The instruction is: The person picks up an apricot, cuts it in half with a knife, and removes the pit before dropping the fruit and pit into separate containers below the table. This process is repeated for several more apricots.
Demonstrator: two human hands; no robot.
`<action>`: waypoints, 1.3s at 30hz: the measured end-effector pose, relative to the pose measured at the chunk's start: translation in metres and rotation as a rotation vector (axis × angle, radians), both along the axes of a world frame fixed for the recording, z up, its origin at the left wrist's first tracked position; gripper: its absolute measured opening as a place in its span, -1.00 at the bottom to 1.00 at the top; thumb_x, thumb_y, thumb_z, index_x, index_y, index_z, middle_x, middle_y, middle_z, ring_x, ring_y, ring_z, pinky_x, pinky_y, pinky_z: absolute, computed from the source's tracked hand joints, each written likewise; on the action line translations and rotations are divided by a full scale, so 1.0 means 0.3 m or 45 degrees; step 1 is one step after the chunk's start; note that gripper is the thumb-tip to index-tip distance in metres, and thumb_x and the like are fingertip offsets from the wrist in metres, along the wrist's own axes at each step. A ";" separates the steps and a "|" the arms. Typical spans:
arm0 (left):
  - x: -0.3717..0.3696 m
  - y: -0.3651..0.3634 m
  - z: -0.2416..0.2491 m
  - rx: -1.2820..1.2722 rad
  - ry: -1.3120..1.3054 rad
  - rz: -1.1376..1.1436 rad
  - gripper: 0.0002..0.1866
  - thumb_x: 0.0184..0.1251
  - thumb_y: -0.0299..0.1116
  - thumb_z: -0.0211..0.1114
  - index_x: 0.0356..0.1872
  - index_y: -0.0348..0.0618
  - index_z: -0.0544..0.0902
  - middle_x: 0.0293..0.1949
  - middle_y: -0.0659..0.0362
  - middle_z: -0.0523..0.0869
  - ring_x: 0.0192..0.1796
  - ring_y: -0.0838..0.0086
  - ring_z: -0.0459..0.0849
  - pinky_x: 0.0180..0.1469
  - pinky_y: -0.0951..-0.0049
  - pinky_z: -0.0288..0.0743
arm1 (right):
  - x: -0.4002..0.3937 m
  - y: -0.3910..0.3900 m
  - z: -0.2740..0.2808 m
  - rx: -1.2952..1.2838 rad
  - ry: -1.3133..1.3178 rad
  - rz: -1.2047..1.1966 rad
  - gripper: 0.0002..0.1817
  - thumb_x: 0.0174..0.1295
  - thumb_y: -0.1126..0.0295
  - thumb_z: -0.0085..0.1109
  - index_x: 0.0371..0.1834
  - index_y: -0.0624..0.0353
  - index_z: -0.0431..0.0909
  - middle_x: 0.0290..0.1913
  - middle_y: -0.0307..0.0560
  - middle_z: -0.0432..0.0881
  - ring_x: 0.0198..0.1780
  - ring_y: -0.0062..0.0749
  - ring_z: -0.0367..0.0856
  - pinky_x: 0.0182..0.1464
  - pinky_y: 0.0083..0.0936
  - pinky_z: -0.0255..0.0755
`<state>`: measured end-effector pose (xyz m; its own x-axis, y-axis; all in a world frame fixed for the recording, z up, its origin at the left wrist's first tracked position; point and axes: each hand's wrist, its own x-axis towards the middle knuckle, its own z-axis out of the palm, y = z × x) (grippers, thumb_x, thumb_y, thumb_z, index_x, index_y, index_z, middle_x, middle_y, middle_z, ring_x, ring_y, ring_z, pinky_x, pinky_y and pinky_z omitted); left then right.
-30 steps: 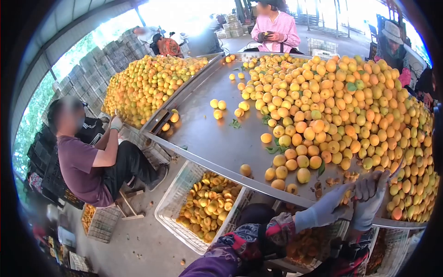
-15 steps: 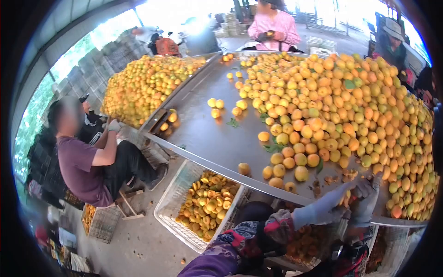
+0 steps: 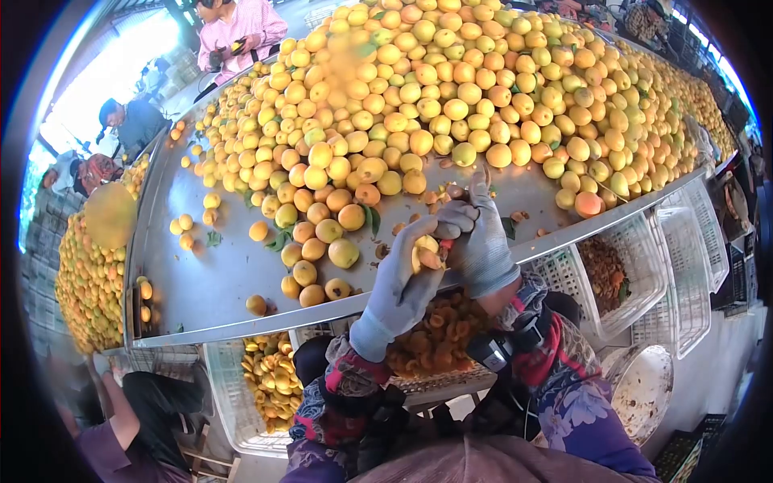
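Observation:
My left hand, in a pale glove, is closed round a yellow-orange fruit that looks cut open. Close against it on the right, my right hand, also gloved, has its fingers bent round a small tool whose red part shows between the hands; its blade cannot be made out. Both hands are over the near edge of the metal table. Behind them lies a large heap of yellow-orange fruit. Dark scraps and a green leaf lie near my fingers.
Below the hands is a crate of fruit pieces. White crates stand left and right, with a round basin at the lower right. A person in pink is across the table; another person sits lower left.
The view has swung right and down, so both hands now appear near the middle. My forearms and the crate below are more visible, and the hands are still close together.

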<state>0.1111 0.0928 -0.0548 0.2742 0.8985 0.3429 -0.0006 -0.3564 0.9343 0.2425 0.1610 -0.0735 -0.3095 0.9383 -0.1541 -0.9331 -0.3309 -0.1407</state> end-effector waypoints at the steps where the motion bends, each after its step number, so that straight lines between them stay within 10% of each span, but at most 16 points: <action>1: -0.001 -0.002 -0.004 -0.011 0.040 0.014 -0.50 0.20 -0.65 0.09 0.20 -0.34 0.27 0.02 0.03 0.50 0.08 0.35 0.48 0.22 0.41 0.25 | 0.000 0.000 -0.009 -0.021 0.017 -0.008 -0.67 0.30 0.00 0.08 -0.34 0.03 0.41 -0.65 -0.44 0.19 -0.63 -0.66 0.16 -0.53 -0.65 0.21; 11: -0.028 0.055 -0.062 0.296 0.202 0.184 -0.40 0.17 -0.48 0.25 0.28 -0.22 0.28 0.12 -0.08 0.46 0.20 0.13 0.42 0.26 0.27 0.25 | 0.026 0.058 -0.116 0.131 0.209 0.018 -0.70 0.39 0.07 -0.07 -0.32 0.06 0.39 -0.64 -0.49 0.10 -0.61 -0.72 0.10 -0.51 -0.66 0.06; 20: -0.007 0.009 -0.063 0.116 -0.016 0.339 -0.48 0.29 -0.44 0.19 0.26 -0.23 0.29 -0.07 0.05 0.52 -0.04 0.44 0.51 0.04 0.46 0.38 | 0.072 0.057 -0.057 0.456 0.118 0.069 -0.65 0.38 0.02 -0.06 -0.29 0.10 0.41 -0.67 -0.53 0.00 -0.66 -0.76 -0.03 -0.53 -0.69 -0.03; 26: -0.014 0.035 -0.078 0.258 -0.082 0.404 -0.52 0.35 -0.34 0.15 0.23 -0.28 0.29 -0.04 0.02 0.51 -0.04 0.36 0.51 0.08 0.45 0.35 | 0.005 -0.134 0.044 0.429 -0.967 -0.256 -0.61 0.39 -0.01 -0.11 -0.25 0.11 0.47 -0.72 -0.51 0.14 -0.73 -0.78 0.11 -0.70 -0.75 0.00; 29: -0.009 0.047 -0.075 0.275 0.011 0.483 -0.53 0.36 -0.33 0.13 0.22 -0.31 0.32 0.02 -0.02 0.50 0.04 0.26 0.50 0.13 0.42 0.31 | -0.010 -0.153 0.004 0.455 -1.142 0.024 -0.62 0.38 0.09 -0.03 -0.01 0.18 0.47 -0.45 -0.30 0.55 -0.50 -0.70 0.47 -0.51 -0.77 0.34; 33: -0.005 0.046 -0.068 0.235 -0.022 0.517 -0.58 0.36 -0.35 0.12 0.18 -0.30 0.39 0.03 -0.02 0.51 0.08 0.22 0.50 0.15 0.39 0.32 | -0.025 -0.135 -0.055 0.553 -1.038 0.047 -0.63 0.38 0.17 0.00 0.07 0.22 0.43 -0.07 -0.14 0.56 -0.12 -0.56 0.55 -0.12 -0.62 0.47; 39: 0.006 0.049 -0.091 0.165 -0.121 0.573 -0.65 0.38 -0.37 0.10 0.13 -0.27 0.45 -0.06 0.06 0.57 -0.01 0.43 0.51 0.08 0.49 0.34 | -0.068 -0.174 -0.017 0.862 -1.368 -0.169 -0.66 0.39 0.22 -0.02 0.07 0.24 0.41 -0.06 -0.15 0.53 -0.07 -0.54 0.49 -0.06 -0.58 0.43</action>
